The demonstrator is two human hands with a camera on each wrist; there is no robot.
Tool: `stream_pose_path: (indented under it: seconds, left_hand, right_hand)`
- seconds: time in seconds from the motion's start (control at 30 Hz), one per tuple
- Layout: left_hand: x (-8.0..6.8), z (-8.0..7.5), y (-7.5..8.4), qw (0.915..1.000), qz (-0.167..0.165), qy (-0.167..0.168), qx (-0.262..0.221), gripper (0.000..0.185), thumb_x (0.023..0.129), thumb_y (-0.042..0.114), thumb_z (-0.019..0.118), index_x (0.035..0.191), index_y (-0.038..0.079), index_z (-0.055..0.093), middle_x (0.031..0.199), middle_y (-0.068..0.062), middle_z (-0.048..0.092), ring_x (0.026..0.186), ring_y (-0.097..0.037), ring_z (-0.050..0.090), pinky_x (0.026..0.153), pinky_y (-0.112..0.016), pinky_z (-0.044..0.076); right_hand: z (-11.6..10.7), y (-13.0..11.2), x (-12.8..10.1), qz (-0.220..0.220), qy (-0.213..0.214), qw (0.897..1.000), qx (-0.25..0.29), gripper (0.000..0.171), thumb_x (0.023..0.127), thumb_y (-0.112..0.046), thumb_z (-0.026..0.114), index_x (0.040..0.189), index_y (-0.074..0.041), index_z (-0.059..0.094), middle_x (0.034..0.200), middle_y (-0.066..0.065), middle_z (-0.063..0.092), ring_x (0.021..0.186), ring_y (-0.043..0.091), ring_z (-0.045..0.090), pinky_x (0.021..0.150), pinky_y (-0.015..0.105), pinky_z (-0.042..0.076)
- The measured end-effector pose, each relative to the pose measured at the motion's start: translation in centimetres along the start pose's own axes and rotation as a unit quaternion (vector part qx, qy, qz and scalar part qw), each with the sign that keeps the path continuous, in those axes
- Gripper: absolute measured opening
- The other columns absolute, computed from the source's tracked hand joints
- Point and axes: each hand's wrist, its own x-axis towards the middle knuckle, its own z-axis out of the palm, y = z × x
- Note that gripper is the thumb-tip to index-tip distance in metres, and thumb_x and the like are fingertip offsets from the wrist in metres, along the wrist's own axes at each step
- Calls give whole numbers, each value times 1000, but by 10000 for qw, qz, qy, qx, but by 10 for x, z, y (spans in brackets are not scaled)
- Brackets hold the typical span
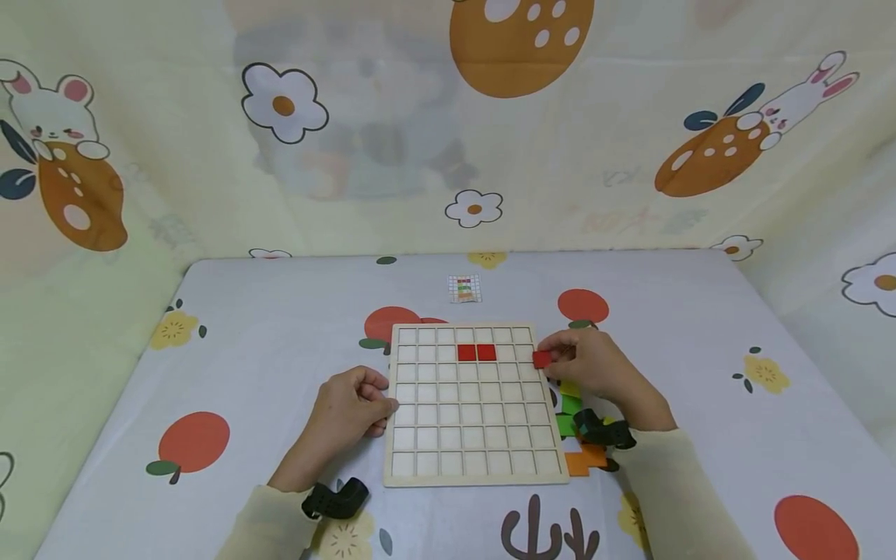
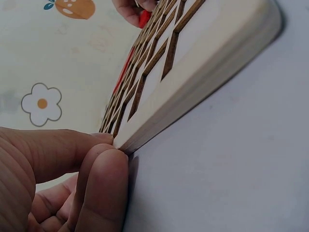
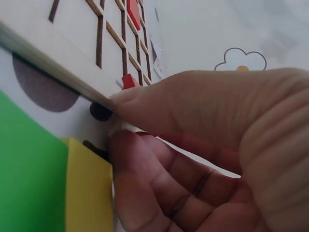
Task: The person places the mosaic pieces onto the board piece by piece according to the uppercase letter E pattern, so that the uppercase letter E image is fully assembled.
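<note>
A wooden grid board [image 1: 476, 447] lies flat on the table, with two red tiles [image 1: 477, 352] side by side in its second row. My right hand [image 1: 549, 359] pinches a third red tile [image 1: 540, 358] at the board's right edge, level with that row. The right wrist view shows this hand [image 3: 193, 111], its thumb against the board's rim [image 3: 72, 48], and a bit of the red tile [image 3: 128, 80]. My left hand [image 1: 386, 404] is curled at the board's left edge. In the left wrist view its thumb and fingertips [image 2: 108, 147] pinch the rim of the board [image 2: 217, 53].
Loose coloured tiles lie right of the board under my right wrist: yellow [image 1: 570, 387], green [image 1: 570, 406] and orange [image 1: 584, 460]. A small pattern card [image 1: 465, 288] lies behind the board. Printed cloth walls enclose the table on three sides.
</note>
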Motion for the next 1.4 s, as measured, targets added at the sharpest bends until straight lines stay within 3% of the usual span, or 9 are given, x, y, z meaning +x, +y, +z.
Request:
stream_pose_path:
  seconds: [0.47,0.7,1.13,1.4]
  left_hand:
    - [0,1,1,10000,0,-21,-67,22,88,0,79,105,1,66,75,-7,65,54,-13,61,53,-25,58]
    - [1,3,-1,10000,-18,-24,-54,22,88,0,80,105,1,65,75,-7,65,53,-13,61,53,-25,57]
    - [3,0,1,10000,-76,-16,-4,22,88,1,80,105,2,65,75,-7,65,54,-14,61,54,-25,58]
    - [1,-1,3,9999,-75,-44,-62,22,88,1,80,105,2,65,75,-7,65,55,-13,61,55,-26,58]
  right_hand:
    - [4,-6,0,156,16,9998,-104,22,88,-8,78,108,-1,72,82,4,63,77,20,57,62,26,50]
    - [9,-14,2,-15,109,9999,4,25,85,-7,79,108,-1,72,81,4,64,77,20,57,61,26,52]
    - [33,-46,25,-348,-90,9993,-57,22,84,-11,77,105,-6,73,85,2,64,83,20,57,72,32,51]
    - [47,-67,35,-350,-225,9991,10,20,85,-11,77,104,-5,73,85,3,63,84,20,56,71,31,49]
